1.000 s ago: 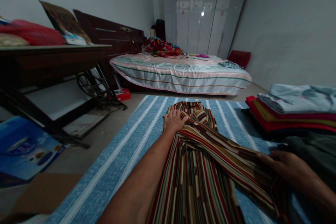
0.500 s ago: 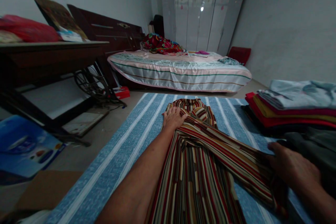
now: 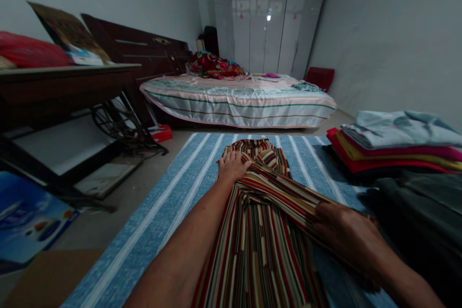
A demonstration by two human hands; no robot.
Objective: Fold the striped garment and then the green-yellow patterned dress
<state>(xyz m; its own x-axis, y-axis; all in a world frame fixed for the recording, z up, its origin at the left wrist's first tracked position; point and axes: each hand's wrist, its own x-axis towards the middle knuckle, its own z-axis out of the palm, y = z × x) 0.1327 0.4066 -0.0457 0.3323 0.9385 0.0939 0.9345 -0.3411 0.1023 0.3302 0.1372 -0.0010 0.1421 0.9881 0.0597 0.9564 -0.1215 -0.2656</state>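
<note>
A long-sleeved shirt (image 3: 265,250) with brown, red, cream and black stripes lies spread out before me, its collar at the far end. One sleeve (image 3: 276,180) slants across it toward the right. My left hand (image 3: 234,166) presses flat on the shirt near the shoulder, fingers stretched out. Over the lower half of the sleeve is my right hand (image 3: 346,228), palm down, its fingers bent onto the cloth and slightly blurred. Part of the sleeve's end is hidden beneath that hand and wrist.
The shirt rests on a blue, white-striped cover (image 3: 180,187). To the right are stacked folded clothes (image 3: 397,147) and dark folded garments (image 3: 418,207). A sewing-machine table (image 3: 68,74) stands left, above a blue box (image 3: 31,224). Beyond are a bed (image 3: 238,101) and wardrobe (image 3: 258,29).
My right hand has moved left and up along the sleeve, from near its end to its lower middle. My left hand stays on the shoulder. The view has shifted slightly right.
</note>
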